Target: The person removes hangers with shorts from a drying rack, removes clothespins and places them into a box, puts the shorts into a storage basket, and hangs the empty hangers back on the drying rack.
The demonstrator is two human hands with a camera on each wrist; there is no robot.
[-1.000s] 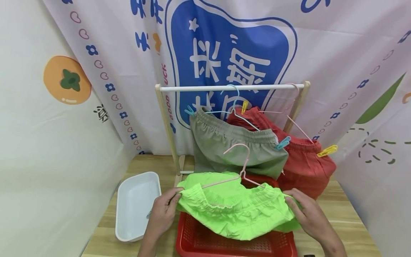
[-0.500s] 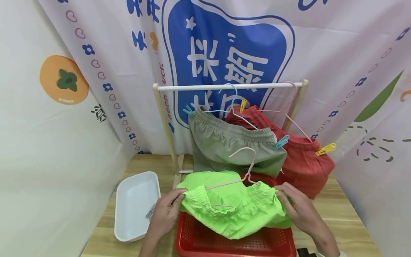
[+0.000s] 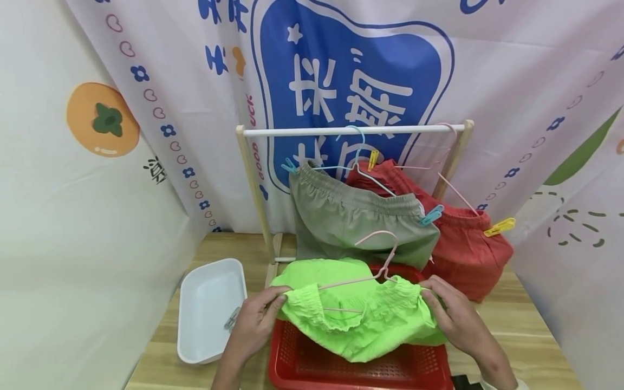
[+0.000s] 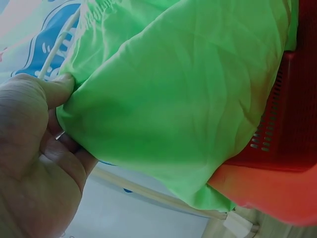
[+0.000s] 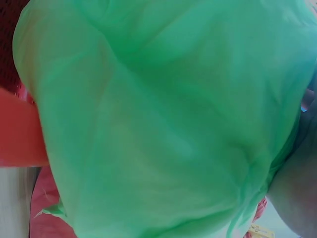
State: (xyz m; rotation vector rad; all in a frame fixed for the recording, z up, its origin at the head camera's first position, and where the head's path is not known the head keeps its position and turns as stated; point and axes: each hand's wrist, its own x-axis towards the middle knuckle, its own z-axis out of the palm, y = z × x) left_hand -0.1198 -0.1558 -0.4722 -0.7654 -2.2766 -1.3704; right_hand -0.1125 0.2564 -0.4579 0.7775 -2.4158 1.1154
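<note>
You pinch one end of the green shorts' (image 3: 370, 337) waistband between the thumb and fingers of your left grip (image 3: 255, 320), and the left wrist view shows that thumb pressing the cloth. Your right grip (image 3: 455, 313) pinches the other end, thumb toward you; in the right wrist view the fabric fills most of the picture and hides the fingertips. The shorts spread between your hands over the red basket (image 3: 279, 371), waist facing up; you cannot tell how much of the cloth touches the basket. A pink hanger (image 3: 391, 253) sits in the waist, its hook upright and leaning right, its lower bar showing through the opening, its ends hidden by the cloth.

Behind the basket stands a rack (image 3: 302, 132). Grey shorts (image 3: 341, 214) hang from it on a blue hanger (image 3: 361, 142), with a blue clip (image 3: 432, 215) at each end of the waistband. Red shorts (image 3: 473, 260) hang to the right, partly behind the grey ones, with yellow clips (image 3: 499, 227). Left of your left grip, a white tray (image 3: 207, 303) rests on the surface (image 3: 517, 325), with small clips (image 3: 231, 319) inside near your wrist.
</note>
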